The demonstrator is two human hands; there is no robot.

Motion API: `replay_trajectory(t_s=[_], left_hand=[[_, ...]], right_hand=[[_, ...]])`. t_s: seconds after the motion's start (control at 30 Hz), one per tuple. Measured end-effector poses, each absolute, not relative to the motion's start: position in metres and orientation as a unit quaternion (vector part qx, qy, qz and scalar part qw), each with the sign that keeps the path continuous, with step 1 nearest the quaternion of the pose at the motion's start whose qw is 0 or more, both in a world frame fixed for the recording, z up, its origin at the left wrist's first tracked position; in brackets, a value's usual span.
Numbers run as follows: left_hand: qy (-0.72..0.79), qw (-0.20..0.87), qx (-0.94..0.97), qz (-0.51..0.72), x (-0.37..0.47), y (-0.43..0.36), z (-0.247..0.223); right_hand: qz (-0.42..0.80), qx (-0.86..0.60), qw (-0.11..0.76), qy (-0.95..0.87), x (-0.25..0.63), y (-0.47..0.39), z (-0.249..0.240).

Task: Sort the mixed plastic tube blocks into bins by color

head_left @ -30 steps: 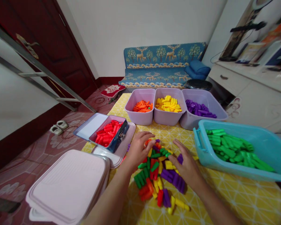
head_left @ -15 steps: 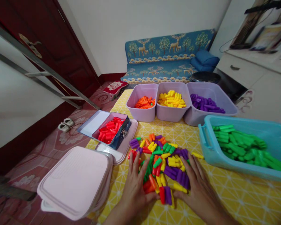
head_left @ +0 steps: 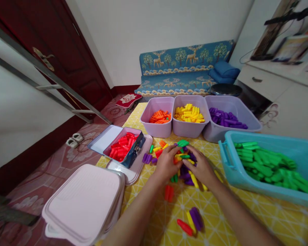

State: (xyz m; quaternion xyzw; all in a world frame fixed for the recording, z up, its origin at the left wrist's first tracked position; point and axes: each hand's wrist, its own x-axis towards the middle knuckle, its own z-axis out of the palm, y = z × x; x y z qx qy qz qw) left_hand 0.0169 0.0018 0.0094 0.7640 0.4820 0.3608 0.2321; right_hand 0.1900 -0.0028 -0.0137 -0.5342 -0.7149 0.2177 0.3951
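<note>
A mixed heap of small bullet-shaped plastic blocks (head_left: 187, 176) in several colours lies on the yellow cloth. My left hand (head_left: 168, 164) curls in from the left over the heap, and my right hand (head_left: 200, 169) closes in from the right. Between them are yellow, orange and green blocks (head_left: 183, 157), partly hidden by the fingers. Green blocks (head_left: 182, 143) show just beyond the fingertips. Nearer to me, apart from the heap, lie an orange-red block (head_left: 169, 193), a red block (head_left: 184, 227), a yellow block (head_left: 191, 222) and a purple block (head_left: 196, 218).
Lilac bins hold orange (head_left: 156, 130), yellow (head_left: 190, 128) and purple blocks (head_left: 210, 135) at the back. A blue tub (head_left: 259, 189) of green blocks stands right. Left are an open tin (head_left: 129, 160) of red blocks and stacked pale lids (head_left: 83, 201). Beyond is a patterned sofa (head_left: 174, 73).
Both hands have moved forward and closer together, pushing the heap away from me and curling around its blocks. A few blocks stay behind on the near cloth.
</note>
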Motion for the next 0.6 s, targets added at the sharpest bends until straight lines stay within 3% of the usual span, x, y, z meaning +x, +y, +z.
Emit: replay_trajectory(t_s=[0.2,0.47,0.6], left_hand=[[0.539,0.303,0.648,0.445,0.016,0.032,0.006],[0.421,0.408,0.685,0.434,0.003,0.022,0.009],[0.362,0.475,0.684,0.419,0.004,0.017,0.016]], right_hand=[[0.305,-0.546,0.405,-0.667,0.184,0.025,-0.014],[0.458,-0.469,0.429,-0.621,0.190,0.015,-0.012],[0.474,-0.444,0.427,-0.629,0.190,0.013,-0.005]])
